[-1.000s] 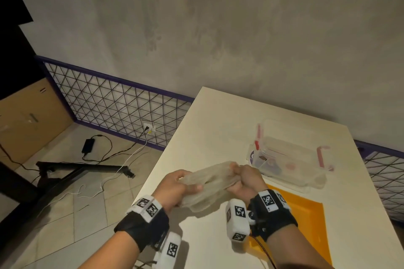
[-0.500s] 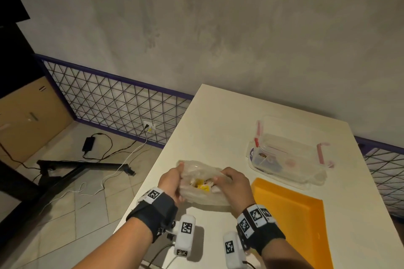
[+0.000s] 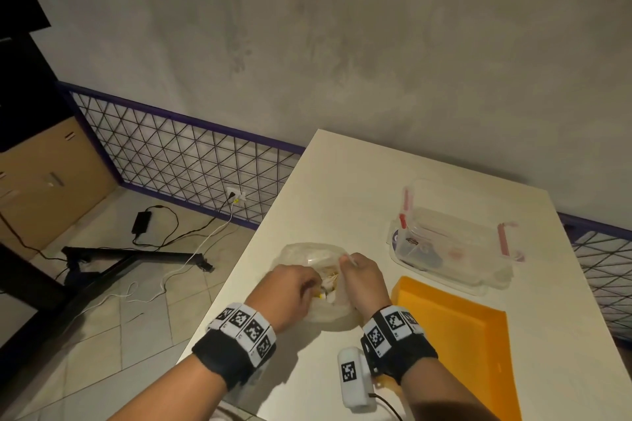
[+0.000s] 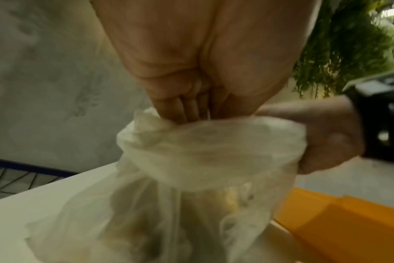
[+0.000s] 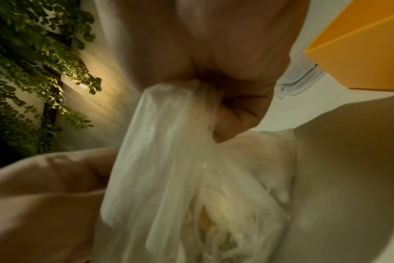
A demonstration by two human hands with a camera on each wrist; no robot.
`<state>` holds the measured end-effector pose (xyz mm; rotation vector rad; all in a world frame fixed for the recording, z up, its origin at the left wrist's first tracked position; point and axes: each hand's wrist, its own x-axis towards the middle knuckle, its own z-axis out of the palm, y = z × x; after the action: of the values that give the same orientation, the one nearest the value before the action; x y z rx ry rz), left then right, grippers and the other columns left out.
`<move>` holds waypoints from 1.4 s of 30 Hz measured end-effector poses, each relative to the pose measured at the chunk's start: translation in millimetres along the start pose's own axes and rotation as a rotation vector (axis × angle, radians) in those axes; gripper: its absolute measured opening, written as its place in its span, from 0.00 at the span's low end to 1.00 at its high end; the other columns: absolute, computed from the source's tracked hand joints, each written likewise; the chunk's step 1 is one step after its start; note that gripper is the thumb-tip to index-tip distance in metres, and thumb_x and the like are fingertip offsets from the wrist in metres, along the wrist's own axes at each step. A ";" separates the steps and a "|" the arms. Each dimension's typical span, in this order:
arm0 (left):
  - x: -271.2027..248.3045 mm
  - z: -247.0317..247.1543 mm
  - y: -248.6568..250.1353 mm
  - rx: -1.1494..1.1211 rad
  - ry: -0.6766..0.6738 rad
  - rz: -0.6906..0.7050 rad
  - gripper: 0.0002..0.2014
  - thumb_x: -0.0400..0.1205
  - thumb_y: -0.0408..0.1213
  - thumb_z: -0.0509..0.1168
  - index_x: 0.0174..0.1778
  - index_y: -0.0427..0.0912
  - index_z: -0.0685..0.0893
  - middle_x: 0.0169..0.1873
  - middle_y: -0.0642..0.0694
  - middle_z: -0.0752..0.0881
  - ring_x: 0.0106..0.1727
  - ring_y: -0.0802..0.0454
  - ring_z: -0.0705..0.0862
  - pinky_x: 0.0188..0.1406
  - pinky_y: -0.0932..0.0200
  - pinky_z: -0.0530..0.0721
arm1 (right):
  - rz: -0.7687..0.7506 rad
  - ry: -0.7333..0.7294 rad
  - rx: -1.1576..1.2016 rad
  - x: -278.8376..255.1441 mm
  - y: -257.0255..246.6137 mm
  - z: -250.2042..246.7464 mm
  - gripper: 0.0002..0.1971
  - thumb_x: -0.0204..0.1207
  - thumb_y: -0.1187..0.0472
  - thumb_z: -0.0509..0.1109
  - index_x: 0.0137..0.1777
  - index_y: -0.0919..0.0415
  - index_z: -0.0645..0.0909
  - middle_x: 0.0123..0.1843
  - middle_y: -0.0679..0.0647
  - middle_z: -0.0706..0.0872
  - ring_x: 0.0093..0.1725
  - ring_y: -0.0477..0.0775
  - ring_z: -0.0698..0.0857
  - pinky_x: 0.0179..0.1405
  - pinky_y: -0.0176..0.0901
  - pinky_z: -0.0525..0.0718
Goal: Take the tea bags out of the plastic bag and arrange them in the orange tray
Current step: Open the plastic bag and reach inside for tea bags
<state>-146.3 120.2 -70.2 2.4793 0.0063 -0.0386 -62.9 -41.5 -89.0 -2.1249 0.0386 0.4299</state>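
Note:
A thin translucent plastic bag [image 3: 301, 253] sits on the white table [image 3: 342, 188], mouth upward. Pale tea bags [image 3: 330, 284] with yellow tags show inside it. My right hand [image 3: 362, 278] grips the bag's right rim, and the film [image 5: 169, 142] is bunched in its curled fingers [image 5: 236, 106]. My left hand [image 3: 290, 287] reaches into the mouth of the bag [image 4: 214, 151]; its fingers [image 4: 180, 108] are bunched together and their tips are hidden inside. The orange tray [image 3: 455, 335] lies just right of my right wrist, with nothing in the part I see.
A clear lidded container [image 3: 451, 243] with red clips stands behind the tray. The table's left edge [image 3: 239, 270] runs close to my left hand, with tiled floor, cables and a black stand below. A grey wall lies beyond.
The bag came down from mid-air onto the table and its mouth was pulled open. My left hand left the rim and went into the opening. The right hand kept its hold.

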 end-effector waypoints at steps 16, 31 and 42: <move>25.3 3.8 27.9 0.156 -0.238 -0.067 0.09 0.77 0.34 0.66 0.51 0.47 0.84 0.50 0.46 0.86 0.51 0.45 0.86 0.52 0.53 0.86 | -0.133 -0.049 0.082 -7.6 4.3 -18.2 0.05 0.75 0.50 0.69 0.48 0.46 0.83 0.47 0.48 0.88 0.50 0.54 0.87 0.57 0.59 0.86; 69.9 49.9 41.1 0.583 -0.404 -0.014 0.18 0.79 0.43 0.63 0.64 0.41 0.81 0.61 0.39 0.85 0.64 0.41 0.83 0.65 0.48 0.81 | -0.112 -0.095 0.023 -26.0 5.7 -20.9 0.11 0.75 0.50 0.63 0.55 0.44 0.82 0.53 0.46 0.89 0.55 0.50 0.86 0.60 0.57 0.85; 69.9 62.4 44.8 0.625 -0.369 0.066 0.15 0.79 0.42 0.64 0.62 0.47 0.82 0.61 0.47 0.85 0.64 0.46 0.83 0.63 0.50 0.81 | -0.114 -0.071 -0.013 -28.2 10.3 -27.9 0.09 0.79 0.55 0.64 0.56 0.41 0.80 0.55 0.45 0.88 0.56 0.47 0.86 0.58 0.54 0.86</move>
<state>-77.4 46.1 -93.9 3.0496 -0.2837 -0.5431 -83.3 -73.9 -74.3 -2.1104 -0.1259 0.4387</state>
